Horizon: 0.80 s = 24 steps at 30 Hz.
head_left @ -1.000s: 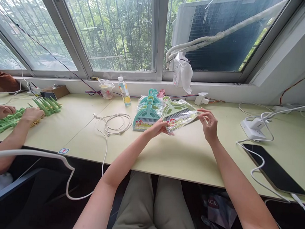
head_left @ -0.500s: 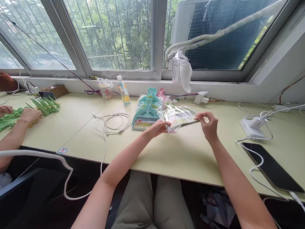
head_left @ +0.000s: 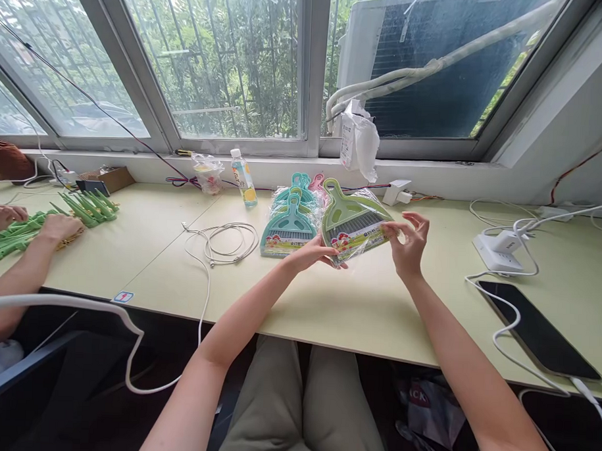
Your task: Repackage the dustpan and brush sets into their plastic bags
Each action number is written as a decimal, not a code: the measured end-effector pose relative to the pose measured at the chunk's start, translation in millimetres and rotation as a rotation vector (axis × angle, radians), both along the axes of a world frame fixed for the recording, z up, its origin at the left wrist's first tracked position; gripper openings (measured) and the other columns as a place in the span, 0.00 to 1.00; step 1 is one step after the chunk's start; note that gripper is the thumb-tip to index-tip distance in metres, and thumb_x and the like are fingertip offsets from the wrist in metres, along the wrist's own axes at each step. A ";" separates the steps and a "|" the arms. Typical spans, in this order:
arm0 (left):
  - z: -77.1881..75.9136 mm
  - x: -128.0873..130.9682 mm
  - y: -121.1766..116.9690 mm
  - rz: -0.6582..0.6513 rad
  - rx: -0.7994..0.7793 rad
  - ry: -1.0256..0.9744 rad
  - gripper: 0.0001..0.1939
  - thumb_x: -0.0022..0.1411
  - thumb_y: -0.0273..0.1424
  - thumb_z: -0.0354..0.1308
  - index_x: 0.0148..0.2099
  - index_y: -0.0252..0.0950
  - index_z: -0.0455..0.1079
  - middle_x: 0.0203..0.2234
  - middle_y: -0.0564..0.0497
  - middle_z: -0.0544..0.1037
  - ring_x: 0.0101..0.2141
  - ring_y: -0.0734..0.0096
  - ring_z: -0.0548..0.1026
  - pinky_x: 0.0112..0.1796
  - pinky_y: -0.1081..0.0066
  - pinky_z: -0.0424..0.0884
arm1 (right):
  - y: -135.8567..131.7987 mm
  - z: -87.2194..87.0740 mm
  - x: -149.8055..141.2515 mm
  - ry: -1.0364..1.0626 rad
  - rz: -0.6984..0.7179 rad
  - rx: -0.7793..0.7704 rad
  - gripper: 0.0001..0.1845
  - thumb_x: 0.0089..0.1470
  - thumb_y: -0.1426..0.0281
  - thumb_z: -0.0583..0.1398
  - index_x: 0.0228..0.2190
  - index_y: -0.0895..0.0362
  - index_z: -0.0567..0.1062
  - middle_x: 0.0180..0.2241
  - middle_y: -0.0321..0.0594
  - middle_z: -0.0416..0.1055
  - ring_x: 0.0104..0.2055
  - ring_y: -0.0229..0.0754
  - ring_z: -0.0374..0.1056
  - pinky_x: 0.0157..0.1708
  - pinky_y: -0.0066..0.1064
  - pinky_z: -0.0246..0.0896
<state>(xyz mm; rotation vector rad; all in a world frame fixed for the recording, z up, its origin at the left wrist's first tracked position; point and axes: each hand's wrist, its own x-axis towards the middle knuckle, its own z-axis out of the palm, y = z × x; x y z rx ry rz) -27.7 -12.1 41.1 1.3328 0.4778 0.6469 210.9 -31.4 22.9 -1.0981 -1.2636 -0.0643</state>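
- My lap (head_left: 302, 403) is nearest, below the near edge of the table (head_left: 357, 313)
- The phone (head_left: 539, 329) lies on the table, well right of both my hands
- My left hand (head_left: 314, 253) is clamped on the near left corner of the green set (head_left: 340, 215), thumb on top; the set lies far and right of it
- My right hand (head_left: 407, 246) has thumb and forefinger pinched together at the set's right corner, other fingers spread apart; I cannot tell whether they grip only film (head_left: 362, 253)
- The set is held between my hands, tilted, seemingly off the table, its long axis running from the wide edge near me to the handle (head_left: 331, 188), far and a little left
- The teal set (head_left: 290, 224) lies just left of it; my left hand is the nearer one to it, and I cannot tell if the two sets touch
- The cable (head_left: 207, 243) lies coiled further left
- A co-worker's hand (head_left: 60, 229) is at the far left, green pieces (head_left: 91, 209) about it
- The bottle (head_left: 244, 179) stands beyond the cable, near the window (head_left: 242, 72)
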 end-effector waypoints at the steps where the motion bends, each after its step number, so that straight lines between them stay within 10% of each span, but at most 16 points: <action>1: 0.3 -0.4 -0.1 0.000 0.005 0.002 0.41 0.50 0.27 0.64 0.63 0.38 0.48 0.44 0.39 0.77 0.31 0.57 0.81 0.32 0.64 0.77 | 2.0 -1.0 0.8 0.057 0.067 -0.017 0.12 0.49 0.59 0.64 0.36 0.50 0.76 0.53 0.43 0.63 0.53 0.49 0.65 0.51 0.45 0.63; 5: 0.7 -2.9 1.0 -0.009 0.034 0.016 0.45 0.50 0.27 0.63 0.65 0.43 0.44 0.48 0.39 0.75 0.30 0.60 0.81 0.30 0.66 0.77 | 9.4 -6.3 8.6 0.345 0.418 -0.238 0.31 0.44 0.59 0.67 0.51 0.48 0.69 0.45 0.41 0.72 0.45 0.46 0.71 0.42 0.39 0.68; 8: 0.0 -3.2 1.8 -0.026 0.046 0.044 0.46 0.50 0.27 0.63 0.66 0.43 0.42 0.48 0.38 0.75 0.29 0.62 0.81 0.28 0.70 0.76 | 10.8 -8.3 17.1 0.447 0.611 -0.468 0.26 0.42 0.59 0.68 0.44 0.53 0.75 0.35 0.39 0.76 0.39 0.46 0.72 0.38 0.36 0.69; 15: -2.8 11.0 -5.8 0.188 0.166 0.032 0.52 0.55 0.35 0.63 0.69 0.44 0.29 0.51 0.36 0.72 0.26 0.70 0.79 0.25 0.73 0.75 | 12.5 -8.1 24.4 0.599 0.622 -0.434 0.17 0.39 0.64 0.70 0.34 0.55 0.79 0.32 0.38 0.77 0.33 0.41 0.73 0.33 0.33 0.70; 24: 1.2 13.5 -25.7 0.434 0.639 0.207 0.38 0.40 0.34 0.74 0.56 0.47 0.69 0.62 0.44 0.57 0.54 0.53 0.67 0.41 0.69 0.74 | 14.7 -12.0 19.3 0.691 0.561 -0.269 0.12 0.42 0.66 0.67 0.33 0.53 0.77 0.32 0.36 0.76 0.35 0.41 0.73 0.36 0.34 0.72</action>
